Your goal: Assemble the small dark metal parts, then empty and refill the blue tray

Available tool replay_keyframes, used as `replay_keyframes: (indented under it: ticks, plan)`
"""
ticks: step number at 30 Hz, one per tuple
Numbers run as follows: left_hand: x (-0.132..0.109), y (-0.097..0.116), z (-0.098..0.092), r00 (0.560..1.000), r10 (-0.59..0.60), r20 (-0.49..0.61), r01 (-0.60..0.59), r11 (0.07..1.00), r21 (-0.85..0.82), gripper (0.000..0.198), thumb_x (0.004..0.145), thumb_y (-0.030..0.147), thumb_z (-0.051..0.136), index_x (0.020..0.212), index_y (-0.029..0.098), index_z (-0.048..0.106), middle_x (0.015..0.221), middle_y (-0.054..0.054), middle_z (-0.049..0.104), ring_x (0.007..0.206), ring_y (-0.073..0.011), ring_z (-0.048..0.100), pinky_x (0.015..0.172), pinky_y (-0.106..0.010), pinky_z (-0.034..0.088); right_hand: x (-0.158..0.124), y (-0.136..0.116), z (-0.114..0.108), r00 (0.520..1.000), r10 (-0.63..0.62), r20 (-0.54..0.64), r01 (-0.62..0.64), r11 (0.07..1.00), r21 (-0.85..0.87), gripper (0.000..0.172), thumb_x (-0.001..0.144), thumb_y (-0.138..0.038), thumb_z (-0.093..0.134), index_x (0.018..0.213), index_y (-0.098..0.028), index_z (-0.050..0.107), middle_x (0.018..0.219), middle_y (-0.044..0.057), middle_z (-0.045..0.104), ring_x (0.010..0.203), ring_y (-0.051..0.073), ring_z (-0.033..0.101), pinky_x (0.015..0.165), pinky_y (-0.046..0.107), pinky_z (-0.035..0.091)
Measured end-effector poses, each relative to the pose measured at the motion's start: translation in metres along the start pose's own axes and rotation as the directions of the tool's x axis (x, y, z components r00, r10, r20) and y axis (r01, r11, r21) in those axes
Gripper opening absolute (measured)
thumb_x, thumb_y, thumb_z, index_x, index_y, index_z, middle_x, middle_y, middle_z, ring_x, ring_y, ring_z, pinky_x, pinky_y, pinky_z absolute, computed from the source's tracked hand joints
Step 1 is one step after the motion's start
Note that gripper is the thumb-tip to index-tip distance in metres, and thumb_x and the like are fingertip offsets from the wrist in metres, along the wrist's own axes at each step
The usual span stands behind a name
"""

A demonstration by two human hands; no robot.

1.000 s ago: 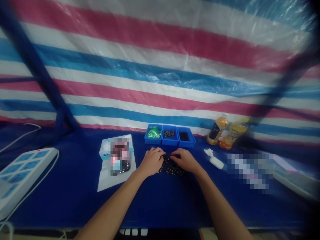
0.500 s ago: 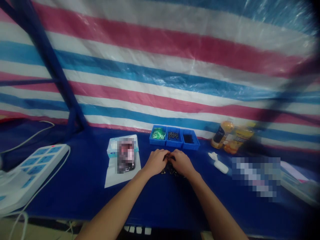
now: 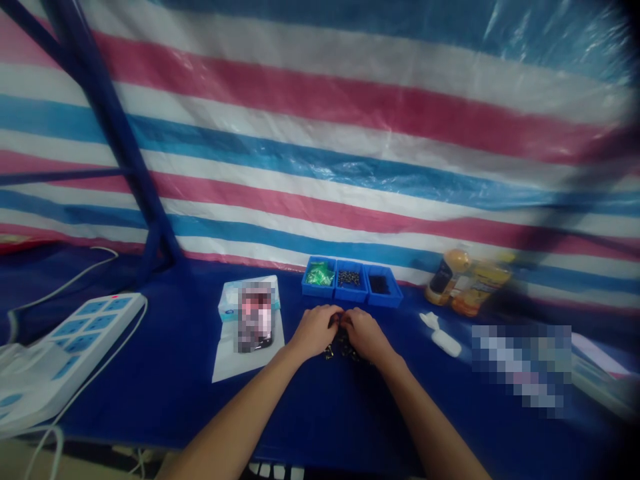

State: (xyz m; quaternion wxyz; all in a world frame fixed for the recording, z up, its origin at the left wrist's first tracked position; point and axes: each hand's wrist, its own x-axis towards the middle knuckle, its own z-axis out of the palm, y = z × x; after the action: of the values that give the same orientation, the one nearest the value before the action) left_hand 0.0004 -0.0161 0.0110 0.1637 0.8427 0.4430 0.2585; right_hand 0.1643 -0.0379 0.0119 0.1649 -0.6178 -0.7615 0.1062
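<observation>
Over the blue table, my left hand [image 3: 318,331] and my right hand [image 3: 364,332] meet fingertip to fingertip. Both have their fingers curled inward and closed, and what they pinch is small, dark and mostly hidden. Beneath and between them lies a pile of small dark parts [image 3: 346,348] with brassy glints, partly covered by the right hand. One brass-coloured piece [image 3: 329,353] shows beside the left wrist. Just beyond the hands stand three blue bins in a row: one with green packets [image 3: 320,274], one with small dark metallic parts [image 3: 349,277], one with black pieces [image 3: 380,285].
To the left are a tissue box [image 3: 229,293], a blurred-out phone-like item on white paper [image 3: 227,360], and a large white power strip [image 3: 95,333] with cables. Bottles [image 3: 449,277] and a white case [image 3: 446,343] lie to the right. A blue metal post [image 3: 125,153] rises at left.
The whole view has shifted slightly, so things sit a little lower and further right. My hands stay together over the pile, with only slight finger movement.
</observation>
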Motion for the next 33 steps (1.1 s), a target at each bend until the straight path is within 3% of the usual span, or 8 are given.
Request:
replay_keyframes:
  ticks: [7, 13, 26, 33]
  plan:
    - [-0.001, 0.002, -0.002, 1.0, 0.021, -0.002, -0.021, 1.0, 0.018, 0.038, 0.084, 0.014, 0.052, 0.117, 0.028, 0.064, 0.099, -0.002, 0.069, 0.096, -0.0207, 0.062, 0.083, -0.031, 0.044, -0.005, -0.012, -0.004, 1.0, -0.016, -0.011, 0.012, 0.959, -0.285, 0.024, 0.096, -0.022, 0.041, 0.107, -0.019, 0.062, 0.105, 0.01, 0.061, 0.099, 0.023, 0.055, 0.077, 0.032, 0.038]
    - [0.0, 0.001, -0.001, 0.999, 0.026, -0.021, -0.026, 1.0, 0.006, 0.035, 0.085, 0.014, 0.052, 0.114, 0.028, 0.064, 0.1, -0.002, 0.069, 0.097, -0.0195, 0.063, 0.086, -0.03, 0.044, -0.008, -0.015, 0.001, 1.0, -0.027, 0.0, 0.025, 0.926, -0.376, 0.025, 0.094, -0.015, 0.037, 0.111, -0.016, 0.055, 0.109, 0.014, 0.057, 0.1, 0.026, 0.054, 0.078, 0.036, 0.039]
    - [0.001, -0.002, 0.0, 0.998, 0.023, -0.056, -0.026, 0.998, -0.061, 0.039, 0.083, 0.013, 0.053, 0.118, 0.027, 0.064, 0.097, -0.002, 0.068, 0.092, -0.0182, 0.062, 0.084, -0.028, 0.045, -0.004, -0.011, -0.001, 0.998, -0.046, 0.043, 0.057, 0.952, -0.3, 0.021, 0.096, -0.016, 0.036, 0.11, -0.017, 0.052, 0.109, 0.012, 0.057, 0.1, 0.024, 0.053, 0.077, 0.035, 0.036]
    - [0.002, 0.001, -0.002, 0.989, -0.009, -0.147, -0.004, 0.996, -0.089, 0.028, 0.084, 0.014, 0.052, 0.104, 0.023, 0.068, 0.094, -0.002, 0.067, 0.086, -0.0168, 0.062, 0.079, -0.027, 0.047, -0.004, -0.001, -0.003, 0.999, -0.044, -0.01, 0.041, 0.979, -0.2, 0.017, 0.097, -0.02, 0.038, 0.103, -0.019, 0.054, 0.106, 0.007, 0.057, 0.097, 0.021, 0.052, 0.077, 0.032, 0.035]
